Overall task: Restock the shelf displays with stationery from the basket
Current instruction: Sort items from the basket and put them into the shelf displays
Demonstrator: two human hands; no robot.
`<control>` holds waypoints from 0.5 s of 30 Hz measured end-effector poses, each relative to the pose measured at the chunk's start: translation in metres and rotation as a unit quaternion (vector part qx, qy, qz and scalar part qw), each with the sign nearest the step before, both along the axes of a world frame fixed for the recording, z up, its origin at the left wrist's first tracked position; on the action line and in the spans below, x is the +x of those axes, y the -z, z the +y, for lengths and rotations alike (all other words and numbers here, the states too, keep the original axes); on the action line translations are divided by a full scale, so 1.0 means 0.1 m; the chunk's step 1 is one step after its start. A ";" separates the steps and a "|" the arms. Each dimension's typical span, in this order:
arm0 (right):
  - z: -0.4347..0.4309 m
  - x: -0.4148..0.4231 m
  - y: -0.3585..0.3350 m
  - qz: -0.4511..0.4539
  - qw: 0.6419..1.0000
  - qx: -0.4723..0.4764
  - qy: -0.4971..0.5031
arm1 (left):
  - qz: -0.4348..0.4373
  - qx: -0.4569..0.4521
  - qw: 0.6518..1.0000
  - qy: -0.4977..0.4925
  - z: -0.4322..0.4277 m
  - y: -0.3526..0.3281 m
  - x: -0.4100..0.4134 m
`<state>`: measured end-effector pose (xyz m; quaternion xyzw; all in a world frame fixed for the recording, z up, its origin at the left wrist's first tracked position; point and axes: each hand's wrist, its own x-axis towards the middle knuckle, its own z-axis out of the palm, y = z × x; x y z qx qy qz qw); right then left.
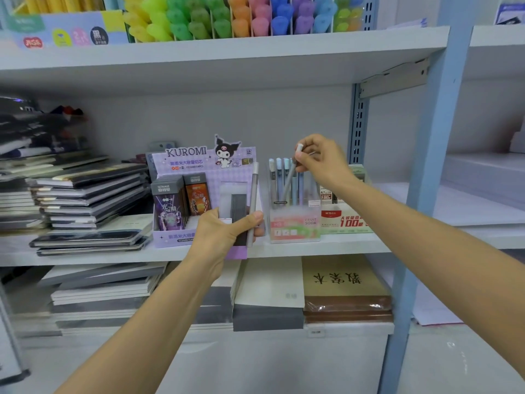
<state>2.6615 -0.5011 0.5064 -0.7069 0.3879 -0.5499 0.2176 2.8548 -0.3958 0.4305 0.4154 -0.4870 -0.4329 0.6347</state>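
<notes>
Two bare forearms rise from the bottom corners of the frame toward the middle shelf [349,244]. At lower centre the left hand [224,234] has its grip curled round a grey pen [252,200] standing upright, with a dark flat pack [238,207] pressed behind it by the thumb. Both are held in front of the Kuromi display box [181,166].

Right of centre, the right hand [318,162] pinches a white-capped pen [290,180] near its top between thumb and fingertips. The pen slants down, its lower end inside the frosted Fruit Soda pen holder [295,227], among the pens [279,177] already standing there.

The basket is out of view, so how much stock is left cannot be told. Judging by this, restocking is midway: the holder looks partly filled, one pen is going in, and the left hand's pen and pack have yet to be placed. The Kuromi box also shows an open gap on its right side.
</notes>
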 end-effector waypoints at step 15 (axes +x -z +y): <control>-0.17 0.11 -0.07 0.123 0.992 -0.033 -0.009 | 0.009 0.010 1.000 0.002 -0.05 0.04 0.04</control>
